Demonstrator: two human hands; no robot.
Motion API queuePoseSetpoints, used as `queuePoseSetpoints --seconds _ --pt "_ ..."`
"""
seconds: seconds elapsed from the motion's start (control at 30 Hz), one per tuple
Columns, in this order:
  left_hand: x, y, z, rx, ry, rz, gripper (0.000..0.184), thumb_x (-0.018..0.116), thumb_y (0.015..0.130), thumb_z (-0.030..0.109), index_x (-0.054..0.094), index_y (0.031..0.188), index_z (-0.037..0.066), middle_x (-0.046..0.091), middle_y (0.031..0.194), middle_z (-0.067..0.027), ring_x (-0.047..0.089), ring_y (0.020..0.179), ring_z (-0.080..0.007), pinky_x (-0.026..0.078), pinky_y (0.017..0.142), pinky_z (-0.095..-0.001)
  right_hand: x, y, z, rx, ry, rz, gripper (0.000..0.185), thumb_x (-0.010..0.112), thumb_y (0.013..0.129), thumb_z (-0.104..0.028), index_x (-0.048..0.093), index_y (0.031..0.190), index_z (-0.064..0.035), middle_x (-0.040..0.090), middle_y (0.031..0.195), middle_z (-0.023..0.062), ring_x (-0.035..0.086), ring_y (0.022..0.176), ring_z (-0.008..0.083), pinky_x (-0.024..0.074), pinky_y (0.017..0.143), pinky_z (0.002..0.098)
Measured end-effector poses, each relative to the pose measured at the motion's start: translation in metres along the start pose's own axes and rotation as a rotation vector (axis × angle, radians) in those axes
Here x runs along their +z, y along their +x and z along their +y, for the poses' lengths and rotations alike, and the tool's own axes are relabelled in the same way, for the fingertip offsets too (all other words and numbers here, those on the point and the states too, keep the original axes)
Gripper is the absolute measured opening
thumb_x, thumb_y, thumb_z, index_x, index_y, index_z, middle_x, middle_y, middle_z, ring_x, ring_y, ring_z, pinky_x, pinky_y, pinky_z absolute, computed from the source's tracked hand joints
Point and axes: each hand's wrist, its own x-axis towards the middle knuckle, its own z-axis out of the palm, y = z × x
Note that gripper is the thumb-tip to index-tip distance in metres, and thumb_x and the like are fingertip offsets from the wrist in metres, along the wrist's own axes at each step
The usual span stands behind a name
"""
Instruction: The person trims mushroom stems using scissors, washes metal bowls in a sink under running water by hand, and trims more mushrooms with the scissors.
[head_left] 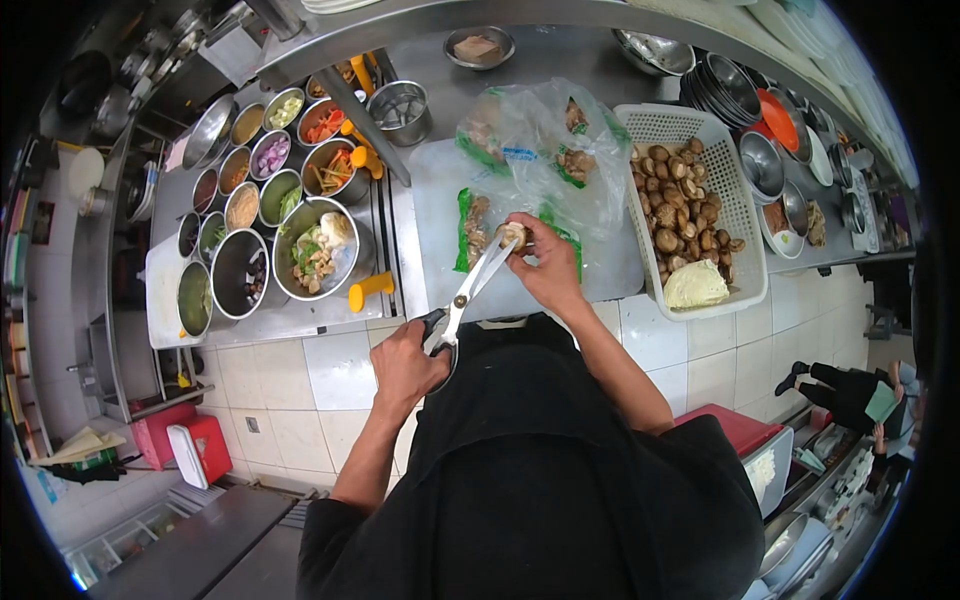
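My left hand [408,362] is closed round the black handles of a pair of scissors [468,290]. Their metal blades point up and to the right and meet a brown mushroom [513,236]. Thumb and fingers of my right hand [548,265] pinch that mushroom above the white cutting board [435,225]. Just behind the blades lies a green-edged plastic bag [478,225] with brownish pieces in it. A larger clear plastic bag [535,135] spreads over the board beyond my hands. To the right, a white perforated basket [717,145] holds many whole mushrooms [675,205] and a pale yellow-green lump [697,285].
At left stand several metal containers of cut vegetables [270,155] and a large pot of mixed food [318,250]. A metal post [365,125] rises near the board's left side. Stacked bowls [725,90] sit at far right. Another person [855,395] is at right.
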Motion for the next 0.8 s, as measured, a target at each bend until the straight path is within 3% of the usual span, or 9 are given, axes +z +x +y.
queuePoseSetpoints --seconds 0.13,0.47,0.57,0.67,0.77,0.8 --pt "-0.003 0.002 -0.003 0.008 0.044 -0.037 0.028 0.07 0.064 0.019 0.062 0.082 0.0 0.066 0.078 -0.018 0.064 0.068 -0.0386 0.052 0.063 -0.0459 0.003 -0.002 -0.001 -0.057 -0.025 -0.003 0.047 0.067 0.076 0.001 0.058 0.122 -0.0028 0.065 0.112 0.0136 0.067 0.09 0.0206 0.0557 0.077 0.0298" --pt "0.014 0.001 -0.016 0.035 -0.059 -0.03 0.021 0.071 0.066 0.016 0.058 0.073 0.001 0.064 0.072 -0.0189 0.063 0.066 -0.039 0.049 0.06 -0.0464 0.01 0.0 -0.026 -0.195 -0.179 0.059 0.031 0.063 0.091 -0.012 0.059 0.12 -0.0017 0.064 0.109 0.0155 0.064 0.077 0.0227 0.0515 0.069 0.0314" --pt "0.025 -0.003 -0.023 0.047 -0.096 -0.031 0.021 0.071 0.067 0.016 0.056 0.069 0.002 0.062 0.066 -0.0183 0.062 0.063 -0.0385 0.049 0.058 -0.0461 0.01 -0.001 -0.027 -0.134 -0.224 0.0 0.025 0.062 0.093 -0.015 0.06 0.113 -0.0015 0.064 0.104 0.0146 0.061 0.073 0.0226 0.05 0.067 0.0324" --pt "0.029 -0.006 -0.027 0.075 -0.113 0.031 0.022 0.071 0.067 0.017 0.056 0.068 0.002 0.061 0.064 -0.0174 0.062 0.062 -0.0382 0.049 0.058 -0.0465 0.023 -0.001 -0.016 -0.009 -0.037 0.069 0.02 0.061 0.094 -0.018 0.061 0.106 -0.0021 0.065 0.093 0.0135 0.059 0.07 0.0237 0.0486 0.065 0.034" --pt "0.02 -0.014 -0.032 0.045 -0.11 -0.006 0.022 0.071 0.067 0.018 0.057 0.068 0.001 0.062 0.064 -0.0174 0.062 0.063 -0.0386 0.049 0.059 -0.0463 0.028 0.003 -0.015 0.068 -0.075 0.198 0.02 0.058 0.097 -0.023 0.063 0.099 -0.0032 0.063 0.085 0.0069 0.056 0.071 0.012 0.045 0.063 0.0262" --pt "0.018 -0.018 -0.036 0.012 -0.115 -0.016 0.021 0.07 0.067 0.018 0.057 0.068 0.001 0.062 0.065 -0.0176 0.062 0.063 -0.0389 0.05 0.059 -0.0462 0.026 0.006 -0.018 -0.01 -0.182 0.271 0.02 0.059 0.097 -0.023 0.063 0.097 -0.0032 0.063 0.084 0.0065 0.055 0.07 0.0119 0.045 0.063 0.0264"
